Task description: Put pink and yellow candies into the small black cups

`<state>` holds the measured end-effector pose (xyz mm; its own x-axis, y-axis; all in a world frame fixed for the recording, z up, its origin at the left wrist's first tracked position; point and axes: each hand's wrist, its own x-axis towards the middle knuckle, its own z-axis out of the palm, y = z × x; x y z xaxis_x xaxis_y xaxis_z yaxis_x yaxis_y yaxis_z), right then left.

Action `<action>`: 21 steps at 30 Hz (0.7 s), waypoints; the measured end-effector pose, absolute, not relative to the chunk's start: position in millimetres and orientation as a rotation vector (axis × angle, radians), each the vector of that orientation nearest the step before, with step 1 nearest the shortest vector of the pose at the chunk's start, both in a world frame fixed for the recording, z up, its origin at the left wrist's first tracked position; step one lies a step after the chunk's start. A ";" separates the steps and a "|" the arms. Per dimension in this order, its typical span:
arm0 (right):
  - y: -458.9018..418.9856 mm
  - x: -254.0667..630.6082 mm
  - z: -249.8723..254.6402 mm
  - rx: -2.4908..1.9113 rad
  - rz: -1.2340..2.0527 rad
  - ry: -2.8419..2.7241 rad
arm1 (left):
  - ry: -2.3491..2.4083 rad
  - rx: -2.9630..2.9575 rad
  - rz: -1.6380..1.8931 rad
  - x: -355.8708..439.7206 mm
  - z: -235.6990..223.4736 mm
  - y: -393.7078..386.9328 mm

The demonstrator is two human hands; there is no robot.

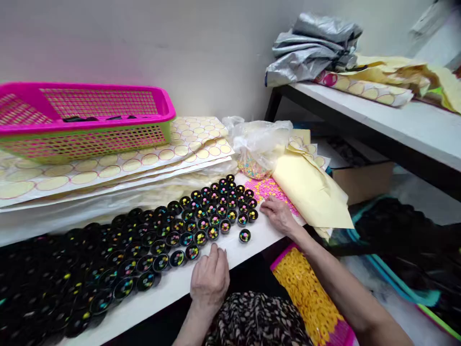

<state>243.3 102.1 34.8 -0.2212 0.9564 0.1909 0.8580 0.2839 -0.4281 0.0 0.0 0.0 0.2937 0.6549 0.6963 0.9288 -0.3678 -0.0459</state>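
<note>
Many small black round cups (pixel 201 218) with coloured beads inside stand in rows on the white table (pixel 173 288). My left hand (pixel 210 276) rests at the table's front edge, fingers curled down, just in front of the cups. One cup (pixel 245 235) stands apart from the rows between my hands. My right hand (pixel 277 214) lies on the table at the right end of the rows, fingers bent, touching a pink sheet of round stickers (pixel 268 188). Whether its fingertips pinch anything is hidden.
A pink and green mesh basket (pixel 82 120) sits on stacked sticker sheets (pixel 151 161) at the back left. A plastic bag of coloured beads (pixel 254 149) and yellow backing paper (pixel 311 192) lie at the right. A side shelf (pixel 396 120) holds grey bags. A tray of yellow rings (pixel 309 298) sits below.
</note>
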 end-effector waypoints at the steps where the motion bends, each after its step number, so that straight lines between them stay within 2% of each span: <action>1: 101.9 240.4 35.2 -1.627 0.293 -2.165 | -1.422 -2.129 -0.816 -0.2 0.4 -1.7; 8: 103.0 243.4 28.7 -1.582 0.236 -2.246 | -1.519 -2.155 -0.781 0.4 3.1 -12.9; 12: 116.8 243.2 43.7 -1.503 0.285 -2.015 | -1.563 -2.136 -0.805 -0.3 1.1 -14.5; 15: 125.7 209.2 76.7 -1.347 0.416 -1.915 | -1.576 -2.138 -0.825 -1.1 -0.7 -14.9; 18: 133.1 151.3 103.6 -1.112 0.591 -2.095 | -1.594 -2.151 -0.825 -1.5 -0.4 -15.7; 21: 142.3 97.2 106.2 -0.902 0.607 -2.345 | -1.608 -2.161 -0.804 -1.9 1.8 -16.8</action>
